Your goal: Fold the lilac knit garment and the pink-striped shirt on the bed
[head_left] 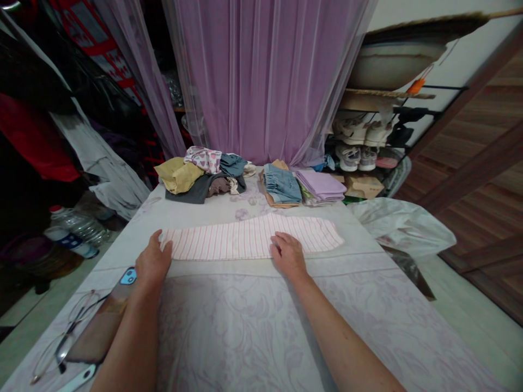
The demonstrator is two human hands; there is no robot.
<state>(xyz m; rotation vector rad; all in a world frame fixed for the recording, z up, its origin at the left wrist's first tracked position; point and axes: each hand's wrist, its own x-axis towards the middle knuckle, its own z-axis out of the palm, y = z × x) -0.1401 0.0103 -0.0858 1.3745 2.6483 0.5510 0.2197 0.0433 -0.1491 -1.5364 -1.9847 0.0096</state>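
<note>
A pair of white trousers with thin pink stripes [229,239] lies flat across the bed, folded lengthwise into a long strip. At its narrow left end is my left hand [154,256], thumb and fingers apart around the edge of the cloth. My right hand [289,251] rests on the strip right of its middle, fingers loosely bent and spread against the fabric. Neither hand lifts the cloth. Part of the near edge is hidden under my right hand.
Behind the trousers are a loose heap of clothes [204,175], folded denim [281,184] and a folded lilac stack [322,185]. A phone [102,321] and glasses [67,337] lie by my left forearm. Shoes [355,155] stand on a rack at right.
</note>
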